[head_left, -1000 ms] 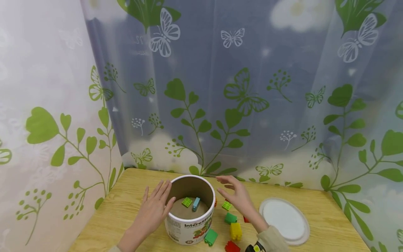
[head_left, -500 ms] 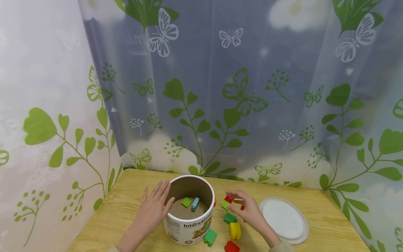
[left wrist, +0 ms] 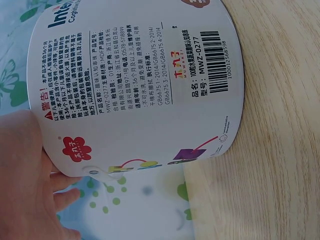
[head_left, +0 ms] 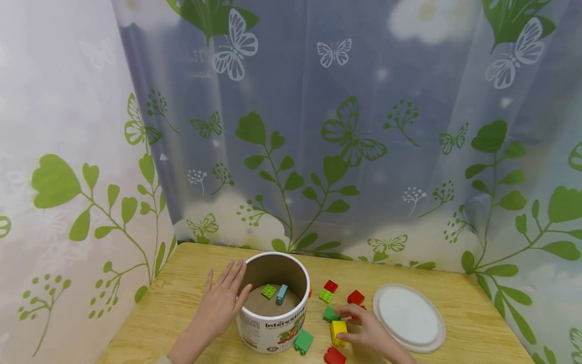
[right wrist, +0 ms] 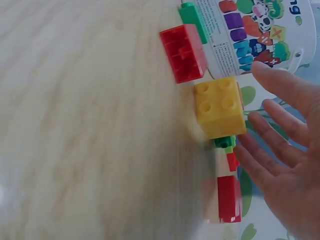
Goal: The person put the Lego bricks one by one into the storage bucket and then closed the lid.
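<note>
A white round bucket (head_left: 254, 331) with printed lettering stands on the table, its top uncovered. My left hand (head_left: 217, 308) rests against the bucket's left rim with straight fingers. Inside the bucket lie a lime green toy brick (head_left: 269, 291) and a light blue brick (head_left: 282, 294). My right hand (head_left: 373, 331) is at the yellow brick (head_left: 338, 331), thumb and fingers spread apart. In the right wrist view the yellow brick (right wrist: 220, 107) stands beside the fingers, not gripped. A green brick (head_left: 331, 314) sits just behind it, close to the fingertips.
More bricks lie right of the bucket: a red one (head_left: 331, 286), a lime green one (head_left: 326, 296), another red one (head_left: 356, 297), a green one (head_left: 303, 342) and a front red one (head_left: 335, 355). A white lid (head_left: 411, 316) lies farther right. A patterned curtain (head_left: 318, 151) hangs behind the wooden table.
My right hand has moved from beside the bucket's rim, rightward and then toward me, to the yellow brick. The left hand has stayed at the bucket. The bricks look unmoved.
</note>
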`<state>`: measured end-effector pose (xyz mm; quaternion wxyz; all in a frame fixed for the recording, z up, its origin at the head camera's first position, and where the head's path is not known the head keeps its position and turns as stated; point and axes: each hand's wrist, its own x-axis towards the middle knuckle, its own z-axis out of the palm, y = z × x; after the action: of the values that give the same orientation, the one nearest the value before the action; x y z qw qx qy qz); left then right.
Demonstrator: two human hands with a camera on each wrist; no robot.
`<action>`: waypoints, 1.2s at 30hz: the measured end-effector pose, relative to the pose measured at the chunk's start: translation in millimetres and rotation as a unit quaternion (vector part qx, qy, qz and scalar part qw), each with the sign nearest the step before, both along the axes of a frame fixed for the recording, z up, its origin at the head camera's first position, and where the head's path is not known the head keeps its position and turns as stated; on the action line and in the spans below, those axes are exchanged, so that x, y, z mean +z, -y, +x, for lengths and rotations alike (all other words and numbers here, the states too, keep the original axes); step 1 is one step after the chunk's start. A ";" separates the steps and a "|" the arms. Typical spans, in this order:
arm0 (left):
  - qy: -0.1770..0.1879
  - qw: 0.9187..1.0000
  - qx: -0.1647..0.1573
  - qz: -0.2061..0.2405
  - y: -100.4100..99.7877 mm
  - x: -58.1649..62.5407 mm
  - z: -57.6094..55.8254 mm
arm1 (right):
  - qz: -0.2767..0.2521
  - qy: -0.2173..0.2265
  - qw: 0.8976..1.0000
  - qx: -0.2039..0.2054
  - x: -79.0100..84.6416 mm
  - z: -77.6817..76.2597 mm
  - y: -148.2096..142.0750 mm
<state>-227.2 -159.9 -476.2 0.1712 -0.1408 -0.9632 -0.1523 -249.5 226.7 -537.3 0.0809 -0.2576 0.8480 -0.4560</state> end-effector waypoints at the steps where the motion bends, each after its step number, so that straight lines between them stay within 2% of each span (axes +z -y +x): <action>1: 0.000 1.000 0.000 0.000 0.1 0.2 -0.2 | 0.004 -0.001 1.000 0.002 -2.2 0.7 -1.2; 4: 0.003 1.000 -0.001 -0.002 0.0 0.5 0.0 | 0.015 0.008 1.000 0.005 -7.4 2.7 -3.5; 9: 0.004 1.000 0.000 -0.005 0.1 0.9 0.2 | 0.016 0.069 0.998 0.000 -11.9 6.0 -5.0; 11: 0.004 1.000 0.000 -0.005 0.3 1.0 0.0 | 0.021 0.074 0.997 0.000 -13.0 6.6 -5.4; 18: -0.001 1.000 0.000 -0.006 0.7 -0.1 -0.4 | 0.031 0.024 0.999 -0.012 -8.7 5.3 -4.5; 25: -0.001 1.000 -0.001 -0.004 0.8 -0.5 -0.7 | 0.045 -0.043 0.996 -0.071 12.4 -0.5 -4.5; 28: 0.000 1.000 -0.001 -0.004 0.7 0.0 -0.4 | 0.036 -0.045 0.994 -0.088 19.7 -3.9 -4.9; 36: -0.001 1.000 -0.001 -0.003 0.5 0.3 0.1 | -0.006 -0.056 0.993 -0.101 36.9 -11.0 -0.9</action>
<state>-227.1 -160.3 -475.9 0.1712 -0.1427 -0.9633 -0.1495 -260.5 227.6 -500.5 -0.0149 -0.1964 0.8701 -0.4518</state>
